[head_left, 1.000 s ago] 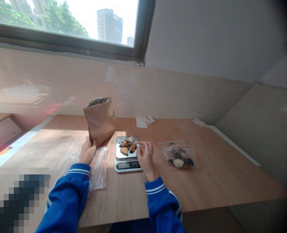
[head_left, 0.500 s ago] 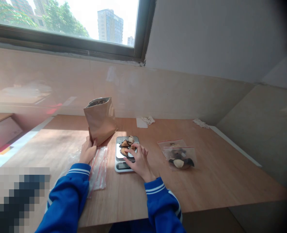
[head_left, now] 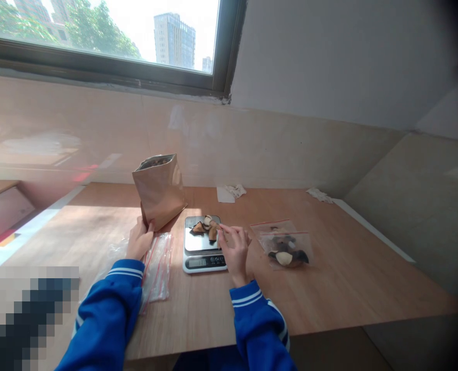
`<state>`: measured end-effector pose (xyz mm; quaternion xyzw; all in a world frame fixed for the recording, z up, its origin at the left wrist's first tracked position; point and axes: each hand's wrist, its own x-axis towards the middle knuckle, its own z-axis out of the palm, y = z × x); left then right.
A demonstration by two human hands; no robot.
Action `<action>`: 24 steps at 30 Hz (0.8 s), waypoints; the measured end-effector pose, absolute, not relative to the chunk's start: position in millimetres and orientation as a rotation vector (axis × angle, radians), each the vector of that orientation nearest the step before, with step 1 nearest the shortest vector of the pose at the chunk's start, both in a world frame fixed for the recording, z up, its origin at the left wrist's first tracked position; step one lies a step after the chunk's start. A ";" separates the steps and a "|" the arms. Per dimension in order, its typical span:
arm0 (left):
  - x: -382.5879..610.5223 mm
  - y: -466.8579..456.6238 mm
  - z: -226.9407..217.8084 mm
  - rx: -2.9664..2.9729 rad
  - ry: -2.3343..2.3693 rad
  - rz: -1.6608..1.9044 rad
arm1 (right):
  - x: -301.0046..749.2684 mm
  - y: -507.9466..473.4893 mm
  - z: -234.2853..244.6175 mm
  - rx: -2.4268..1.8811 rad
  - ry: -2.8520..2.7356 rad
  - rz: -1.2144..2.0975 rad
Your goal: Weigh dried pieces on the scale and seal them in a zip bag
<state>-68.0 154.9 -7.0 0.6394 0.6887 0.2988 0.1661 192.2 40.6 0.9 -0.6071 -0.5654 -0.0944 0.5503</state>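
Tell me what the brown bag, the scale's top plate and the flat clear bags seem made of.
Brown bag: perhaps lined paper; satin outside, grey inner face. Top plate: likely smooth metal, given its reflective grey surface. Flat clear bags: probably thin plastic; see-through, glossy, crinkled.

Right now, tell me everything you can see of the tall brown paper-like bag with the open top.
The tall brown paper-like bag has smooth, slightly shiny sides and a greyish inner lining. Its mouth gapes open; brownish contents show inside, too small to identify. It stands slightly tilted on the light-brown wooden table, behind and left of the white digital scale with a silvery plate. The left hand holds its lower left corner.
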 end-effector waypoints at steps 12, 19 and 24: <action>-68.4 156.1 -8.5 1.828 1.968 0.848 | 224.4 51.8 -23.8 -1.728 -0.993 -0.323; -68.6 155.5 -8.1 1.820 1.955 0.851 | 226.1 49.3 -37.2 -1.877 -1.078 -0.264; -69.4 155.7 -9.2 1.833 1.949 0.866 | 222.2 52.6 -31.9 -1.827 -1.090 -0.192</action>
